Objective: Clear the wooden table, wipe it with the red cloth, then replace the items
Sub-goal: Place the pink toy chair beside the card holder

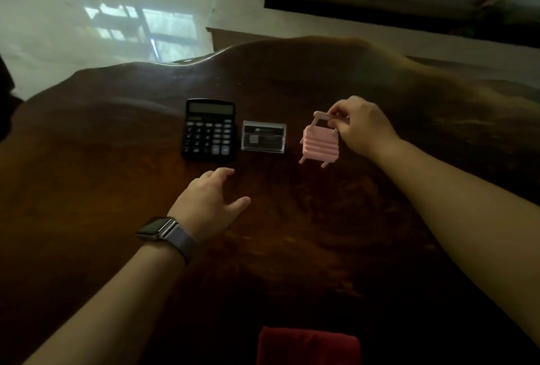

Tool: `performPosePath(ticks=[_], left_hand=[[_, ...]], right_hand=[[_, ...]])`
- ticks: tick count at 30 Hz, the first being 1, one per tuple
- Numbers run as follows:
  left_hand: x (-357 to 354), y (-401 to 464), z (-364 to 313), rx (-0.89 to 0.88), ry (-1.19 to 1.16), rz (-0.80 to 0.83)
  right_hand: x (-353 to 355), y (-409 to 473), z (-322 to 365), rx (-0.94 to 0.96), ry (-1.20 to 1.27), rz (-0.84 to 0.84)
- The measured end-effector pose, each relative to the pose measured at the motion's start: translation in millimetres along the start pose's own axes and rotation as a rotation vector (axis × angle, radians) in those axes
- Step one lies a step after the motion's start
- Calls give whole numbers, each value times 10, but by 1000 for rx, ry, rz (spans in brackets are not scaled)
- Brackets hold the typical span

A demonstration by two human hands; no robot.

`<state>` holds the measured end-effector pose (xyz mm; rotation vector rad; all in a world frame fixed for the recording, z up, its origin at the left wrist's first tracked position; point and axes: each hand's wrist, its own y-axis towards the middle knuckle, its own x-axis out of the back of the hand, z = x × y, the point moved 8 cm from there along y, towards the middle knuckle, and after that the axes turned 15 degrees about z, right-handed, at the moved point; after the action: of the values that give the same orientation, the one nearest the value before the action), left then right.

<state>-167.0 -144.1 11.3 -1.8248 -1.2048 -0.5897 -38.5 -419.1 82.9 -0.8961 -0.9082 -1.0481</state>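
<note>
The wooden table is dark, glossy and irregular in outline, its far edge wavy. A black calculator lies flat toward the far middle. Just right of it, apart, sits a clear plastic card box. At the near edge, slightly right of centre, lies a folded red cloth, partly cut off by the frame.

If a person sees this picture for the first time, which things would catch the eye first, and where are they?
Probably the small pink ribbed suitcase-shaped toy, pinched by its handle in the right hand over the right half of the dark wooden table. Next, the black desk calculator and the clear plastic card box lie side by side at the centre, with the open left hand near them. The folded red cloth sits at the near edge.
</note>
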Motion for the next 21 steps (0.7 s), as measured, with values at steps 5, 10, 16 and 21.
performPosePath(ticks=[5,10,16,21], left_hand=[[22,-28,310,35,-8,-6],[33,-52,409,39,-22,-7],[23,-91,345,18,-25,-14],[-3,-103,247,2,-16,-1]], right_hand=[[-109,328,186,-31,-38,5],[-114,436,166,-82,-51,-9],[-120,390,103,-99,-52,-33],[-122,340,68,-108,-25,-38]])
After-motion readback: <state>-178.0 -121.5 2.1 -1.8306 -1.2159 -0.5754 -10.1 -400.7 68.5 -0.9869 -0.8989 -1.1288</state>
